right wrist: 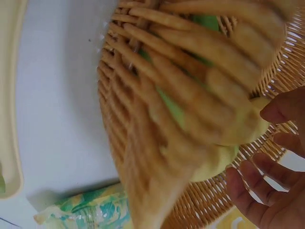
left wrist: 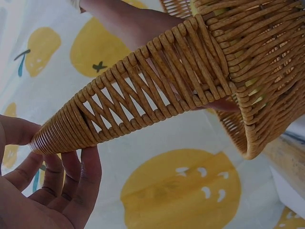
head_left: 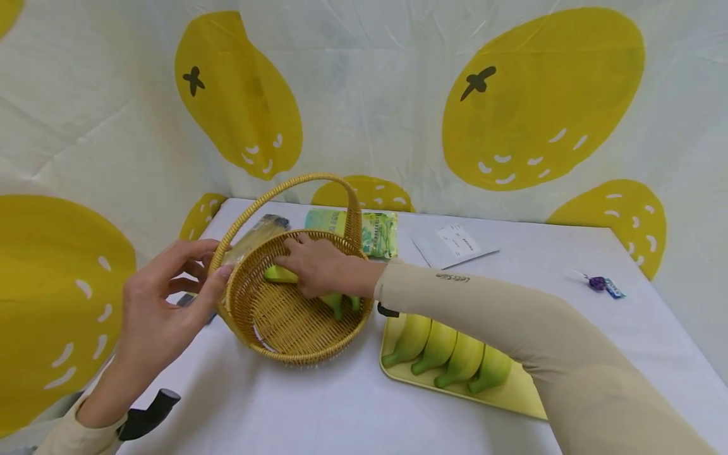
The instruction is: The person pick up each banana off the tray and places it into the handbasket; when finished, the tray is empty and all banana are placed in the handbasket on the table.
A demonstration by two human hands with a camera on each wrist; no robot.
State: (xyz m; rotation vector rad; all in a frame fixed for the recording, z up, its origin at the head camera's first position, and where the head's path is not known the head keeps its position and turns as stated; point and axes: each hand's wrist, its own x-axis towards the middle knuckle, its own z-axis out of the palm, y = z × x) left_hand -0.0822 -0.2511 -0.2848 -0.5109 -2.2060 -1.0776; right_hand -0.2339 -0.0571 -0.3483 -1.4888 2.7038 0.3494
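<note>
A round wicker basket [head_left: 296, 357] stands tilted on the table, left of centre. My left hand [head_left: 165, 294] pinches its arched handle [left wrist: 128, 95] between thumb and fingers on the left side. Inside the basket, my right hand [head_left: 318, 262] hovers over several yellow-green bananas, its fingers spread and loosely bent. One banana [head_left: 280, 274] shows left of that hand, and green stem ends [head_left: 334, 304] show below it. The right wrist view has a fingertip close beside a banana [right wrist: 259, 107]; whether it touches is unclear. Part of the handle blocks that view.
Right of the basket, a yellow tray [head_left: 526, 395] holds several bananas [head_left: 446, 347], partly covered by my right sleeve. Behind the basket lie a green-yellow packet [head_left: 380, 234] and a clear packet [head_left: 253, 240]. A white packet [head_left: 455, 245] and a purple lollipop [head_left: 597, 283] lie farther right.
</note>
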